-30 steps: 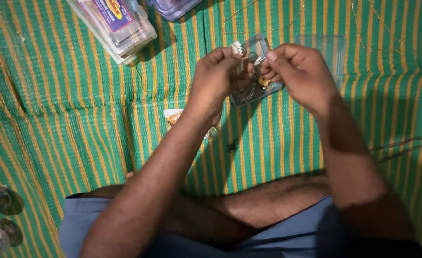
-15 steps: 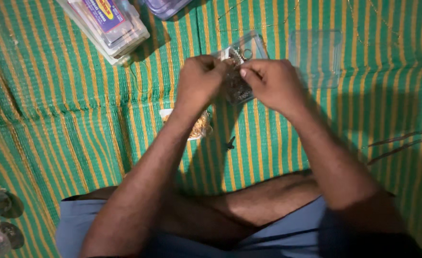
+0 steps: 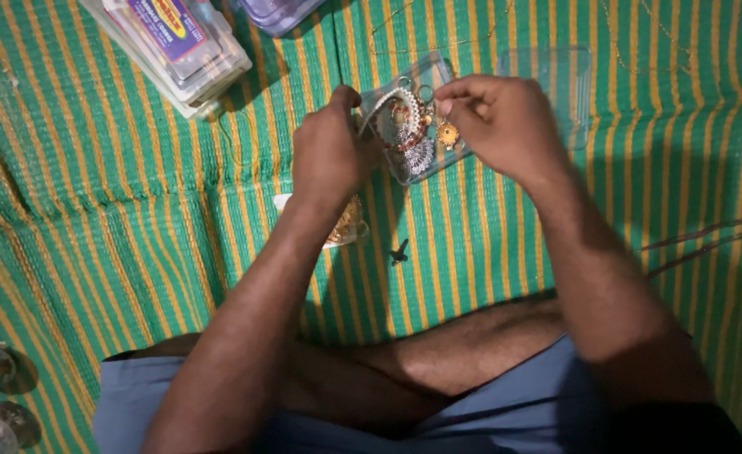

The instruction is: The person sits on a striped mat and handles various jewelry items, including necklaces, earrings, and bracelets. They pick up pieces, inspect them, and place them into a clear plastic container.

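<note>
1. Left hand: fingers curled shut, pinching one end of a white beaded strand that arcs up and over to the right.
2. Right hand: thumb and forefinger closed in a narrow pinch at the strand's other end, just above a small round gold and orange pendant.
3. Both hands hover over a small clear plastic box lying on the mat, packed w/ tangled jewellery: red beads, silver filigree piece, rings. Strand looks partly lifted out; its lower part blurs into the tangle, so can't tell if it's free.
4. Judgement: sorting is at an early-to-mid stage. One piece in hand, most pieces in the box, nothing laid out separately nearby.
5. Clear flat lid lies just right of the box, behind the right hand.
6. Small gold item on a white card sits under the left wrist; tiny dark bit near it on the green and yellow striped mat.
7. Stack of clear plastic cases w/ coloured label top left, well apart. Thin chains on mat top right and at right edge.
8. In the way: tangle in the box; the card item close under the left arm.
</note>
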